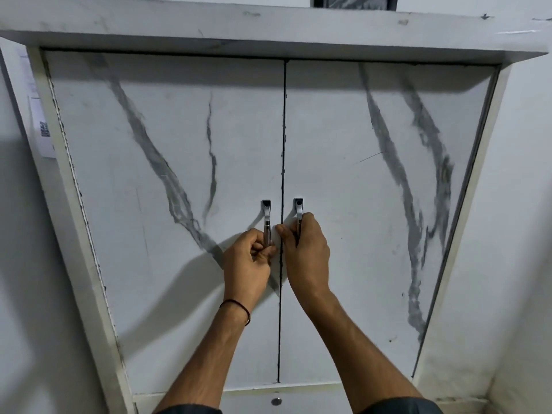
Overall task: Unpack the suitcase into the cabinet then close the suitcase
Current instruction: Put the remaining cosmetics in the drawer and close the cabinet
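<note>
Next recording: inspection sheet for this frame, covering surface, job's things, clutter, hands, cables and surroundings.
Surface: nothing seen.
Job's things: cabinet, both marble-patterned doors shut; suitcase not in view.
Clutter: nothing seen.
Grippers: left hand grips the left handle; right hand grips the right handle.
Cables: nothing seen.
Surroundings: white walls; printed sheet stuck left of the cabinet frame; round metal knob below the doors.

Cabinet (268, 28) interior hidden behind doors (179, 144); wall notice (41, 127) print illegible.
</note>
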{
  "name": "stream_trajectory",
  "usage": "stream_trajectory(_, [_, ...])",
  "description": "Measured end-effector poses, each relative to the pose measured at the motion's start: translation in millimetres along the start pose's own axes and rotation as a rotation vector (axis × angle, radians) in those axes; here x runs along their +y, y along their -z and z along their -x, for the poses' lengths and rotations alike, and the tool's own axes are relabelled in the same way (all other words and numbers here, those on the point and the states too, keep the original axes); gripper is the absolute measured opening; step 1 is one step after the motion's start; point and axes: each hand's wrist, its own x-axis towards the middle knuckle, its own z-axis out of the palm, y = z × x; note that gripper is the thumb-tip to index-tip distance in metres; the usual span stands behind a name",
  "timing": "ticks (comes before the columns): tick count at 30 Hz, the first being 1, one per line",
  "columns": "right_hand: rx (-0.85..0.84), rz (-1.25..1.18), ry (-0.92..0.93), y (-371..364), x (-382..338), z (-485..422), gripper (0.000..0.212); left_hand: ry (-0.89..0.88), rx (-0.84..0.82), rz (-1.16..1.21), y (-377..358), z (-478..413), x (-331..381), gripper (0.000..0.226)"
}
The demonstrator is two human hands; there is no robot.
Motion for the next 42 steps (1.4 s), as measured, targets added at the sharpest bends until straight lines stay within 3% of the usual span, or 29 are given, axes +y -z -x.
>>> stream_trajectory(10, [-0.054, -0.020, 0.040, 8, -2, 2, 0.026, 0.097, -0.040, 0.033, 5, -1, 7, 0.013])
stream_trajectory(14, [-0.054, -0.269, -0.067, 29, -2, 12, 0.016, 0.235, -0.066, 0.303, 18, 14, 7, 0.018])
stream_trajectory(17, [0.061, -0.364, -0.142, 35, 0, 47, 0.025, 0.273, 0.055, 0.412, 31, 51, -2, 0.023])
stream_trajectory(19, [0.031, -0.378, -0.186, 29, -1, 82, 0.019, 0.336, 0.129, 0.426, 40, 89, -12, 0.019])
stream_trajectory(24, [-0.398, -0.450, -0.329, 6, -19, 199, 0.001, 0.564, 0.161, 0.297, 84, 202, -41, 0.019])
stream_trajectory(28, [-0.701, -0.502, -0.412, -6, -54, 304, 0.005, 0.696, 0.246, 0.191, 160, 303, -41, 0.022])
stream_trajectory(36, [-1.285, -0.625, -0.415, -4, -211, 558, 0.009, 0.828, 0.788, -0.044, 384, 536, 37, 0.018])
stream_trajectory(42, [-1.672, -0.697, -0.338, 40, -323, 730, 0.006, 0.877, 1.155, -0.155, 500, 697, 115, 0.020])
